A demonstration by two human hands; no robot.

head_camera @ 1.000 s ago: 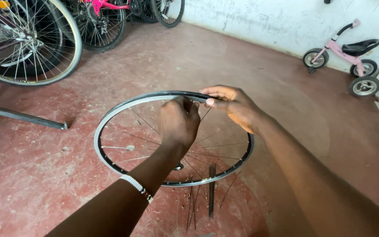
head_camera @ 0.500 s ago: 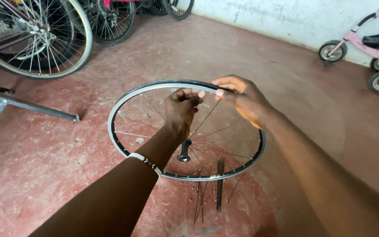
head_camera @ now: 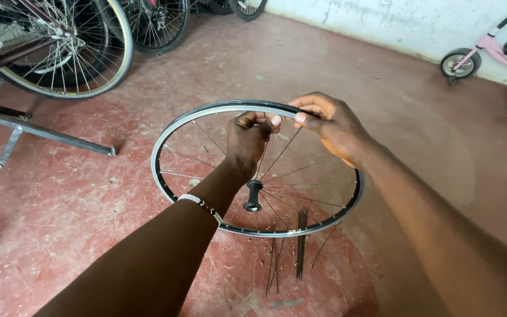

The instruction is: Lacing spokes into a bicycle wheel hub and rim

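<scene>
A silver-and-black spoked bicycle wheel rim point(head_camera: 171, 134) stands on the red concrete floor point(head_camera: 89, 235) — its black hub point(head_camera: 253, 195) at the centre. The right hand point(head_camera: 333, 126) pinches the rim's top edge; the left hand point(head_camera: 250, 141) (beaded bracelet at the wrist) is closed on a thin spoke just below. Loose dark spokes point(head_camera: 300, 243) lie beneath.

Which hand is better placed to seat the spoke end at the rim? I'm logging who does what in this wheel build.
Probably the left hand: its fingertips pinch a spoke just inside the rim. The right hand grips the rim's top edge, steadying it.
</scene>
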